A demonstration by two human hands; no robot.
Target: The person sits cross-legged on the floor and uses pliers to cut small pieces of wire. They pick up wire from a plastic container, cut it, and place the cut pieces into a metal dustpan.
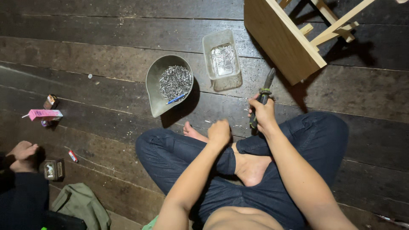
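Dark plank floor (85,51). Right hand (263,114) clenched round pliers (262,97), nose toward pale wooden frame (283,38). Left hand (219,132) fisted — contents cannot tell. Metal pan of nails (174,81) and clear plastic tub (222,59) just ahead — within reach of crossed legs.

Both forearms reach forward over crossed legs — the left hand (219,132) curled into a loose fist, the right hand (263,111) closed in a grip, knuckles up.
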